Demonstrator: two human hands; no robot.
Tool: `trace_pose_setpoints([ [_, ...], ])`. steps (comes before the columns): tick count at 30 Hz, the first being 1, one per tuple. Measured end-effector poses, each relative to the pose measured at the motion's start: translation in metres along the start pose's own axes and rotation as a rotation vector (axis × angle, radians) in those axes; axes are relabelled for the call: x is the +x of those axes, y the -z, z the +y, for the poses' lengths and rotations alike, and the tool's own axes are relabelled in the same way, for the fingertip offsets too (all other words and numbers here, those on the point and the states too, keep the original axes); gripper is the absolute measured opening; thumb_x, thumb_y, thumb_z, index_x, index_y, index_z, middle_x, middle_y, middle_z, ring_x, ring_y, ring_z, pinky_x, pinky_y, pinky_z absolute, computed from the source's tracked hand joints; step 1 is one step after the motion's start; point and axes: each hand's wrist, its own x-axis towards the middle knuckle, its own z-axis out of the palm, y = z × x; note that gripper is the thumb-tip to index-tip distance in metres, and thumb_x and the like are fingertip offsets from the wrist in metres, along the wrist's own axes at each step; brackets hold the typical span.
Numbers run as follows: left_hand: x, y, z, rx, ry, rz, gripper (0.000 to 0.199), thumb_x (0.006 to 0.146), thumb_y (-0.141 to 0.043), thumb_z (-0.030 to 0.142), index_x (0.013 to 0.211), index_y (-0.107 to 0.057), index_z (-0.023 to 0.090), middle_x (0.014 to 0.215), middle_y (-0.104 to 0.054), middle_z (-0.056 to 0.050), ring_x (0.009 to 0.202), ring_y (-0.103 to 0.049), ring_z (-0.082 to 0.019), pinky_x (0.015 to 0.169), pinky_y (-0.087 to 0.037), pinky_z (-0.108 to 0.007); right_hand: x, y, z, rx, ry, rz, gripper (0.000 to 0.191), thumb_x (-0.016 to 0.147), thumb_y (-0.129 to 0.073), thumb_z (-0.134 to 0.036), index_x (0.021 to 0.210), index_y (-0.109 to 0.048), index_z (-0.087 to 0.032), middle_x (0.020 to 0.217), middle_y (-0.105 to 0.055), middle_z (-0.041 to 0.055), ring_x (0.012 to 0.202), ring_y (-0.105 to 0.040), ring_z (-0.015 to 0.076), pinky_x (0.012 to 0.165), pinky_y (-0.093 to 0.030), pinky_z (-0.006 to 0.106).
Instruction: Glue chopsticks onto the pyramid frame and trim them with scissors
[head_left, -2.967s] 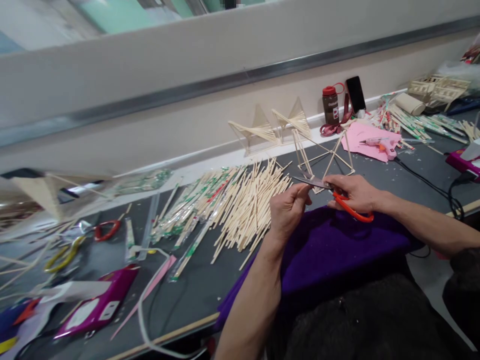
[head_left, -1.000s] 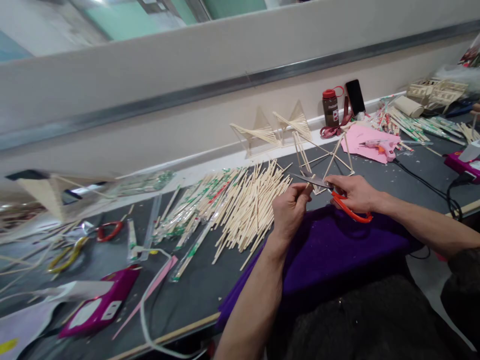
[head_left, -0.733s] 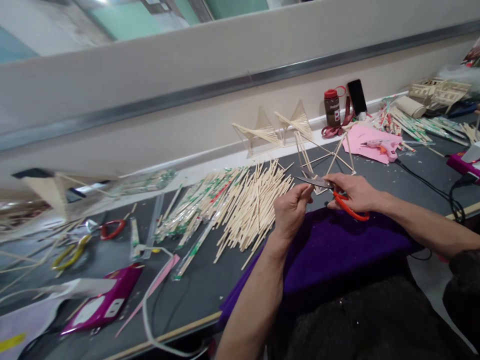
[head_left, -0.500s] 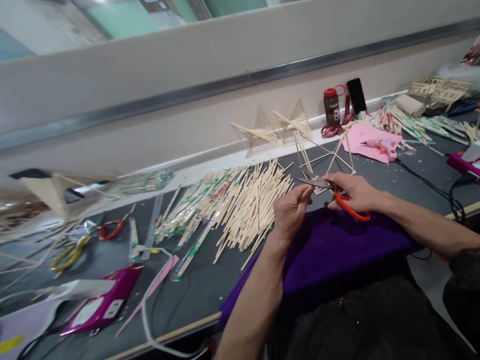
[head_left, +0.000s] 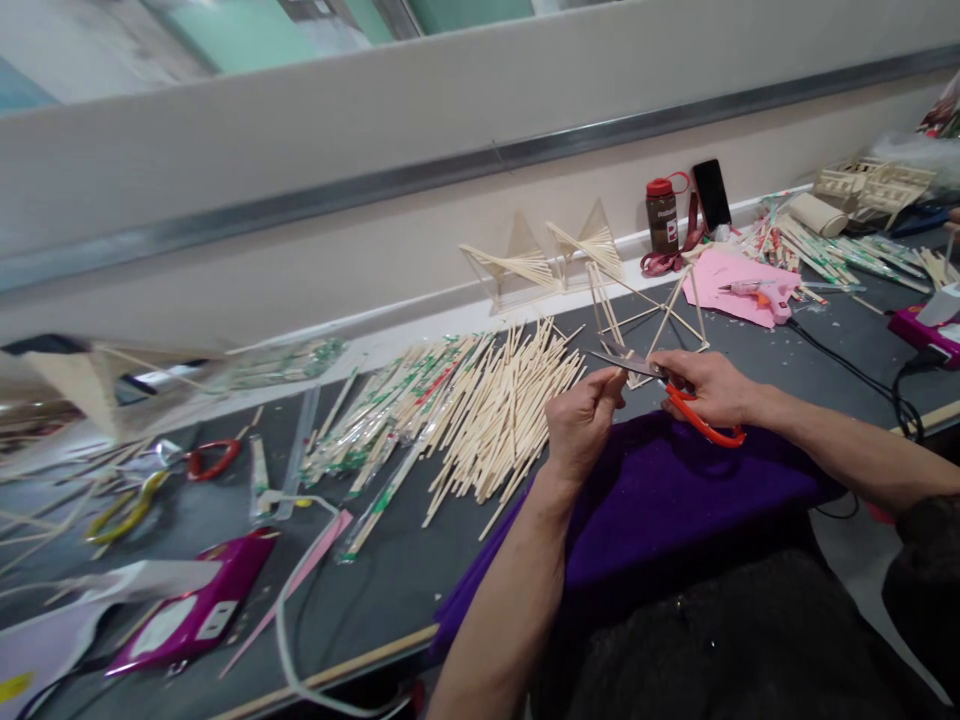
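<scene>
Our right hand (head_left: 709,388) grips orange-handled scissors (head_left: 703,420), blades partly apart; our left hand (head_left: 581,418) closed at blades, held piece too small to tell. Loose sticks (head_left: 506,415) lie on bench (head_left: 420,590) nearby.

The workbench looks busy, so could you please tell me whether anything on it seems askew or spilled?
The loose sticks beside the left hand lie in a crisscrossed heap, with several jutting out askew; I see no clear spill.

Pale wall (head_left: 300,140) above a dark grey tabletop (head_left: 405,600)
</scene>
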Motion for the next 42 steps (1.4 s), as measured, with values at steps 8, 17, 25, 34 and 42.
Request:
trace_pose_setpoints([
  [8,0.000,-0.001,0.001,0.002,0.110,-0.033,0.026,0.095,-0.060,0.038,0.087,-0.076,0.019,0.062,-0.073,-0.001,0.052,-0.066,-0.012,0.055,-0.048,-0.019,0.000,0.000,-0.001,-0.041,0.001,0.011,0.035,0.082,-0.056,-0.026,0.116,-0.056,-0.020,0.081,-0.057,0.0007,0.069,-0.048,0.0154,0.067,-0.037,0.028],
  [17,0.000,0.002,0.003,0.004,0.240,-0.037,0.019,0.091,-0.063,0.037,0.085,-0.072,0.021,0.063,-0.072,0.002,0.054,-0.065,-0.011,0.051,-0.044,-0.019,0.002,-0.004,0.003,0.007,-0.074,0.098,0.024,0.084,-0.055,-0.026,0.106,-0.063,-0.020,0.075,-0.062,-0.0014,0.061,-0.050,0.0124,0.063,-0.037,0.024],
  [25,0.002,0.004,0.005,0.006,0.270,-0.027,0.020,0.090,-0.062,0.038,0.086,-0.072,0.021,0.063,-0.071,0.002,0.051,-0.063,-0.011,0.048,-0.043,-0.020,0.004,-0.001,0.006,-0.029,-0.103,0.147,0.038,0.086,-0.065,-0.037,0.120,-0.061,-0.020,0.079,-0.067,0.0003,0.068,-0.059,0.0156,0.067,-0.041,0.026],
  [34,0.006,0.010,0.003,0.045,0.317,0.024,0.021,0.087,-0.061,0.039,0.083,-0.069,0.020,0.062,-0.071,0.001,0.051,-0.064,-0.012,0.049,-0.045,-0.020,0.004,-0.002,0.003,-0.013,-0.064,0.129,0.049,0.082,-0.072,-0.039,0.126,-0.059,-0.020,0.097,-0.073,0.0036,0.076,-0.063,0.0162,0.072,-0.045,0.027],
  [42,0.008,0.010,0.002,0.065,0.240,-0.035,0.022,0.087,-0.062,0.040,0.083,-0.072,0.021,0.060,-0.070,0.002,0.053,-0.065,-0.013,0.051,-0.045,-0.021,0.002,0.020,0.006,0.003,-0.124,0.480,0.057,0.084,-0.067,-0.046,0.131,-0.054,-0.017,0.096,-0.071,0.0049,0.075,-0.064,0.0169,0.073,-0.049,0.028],
])
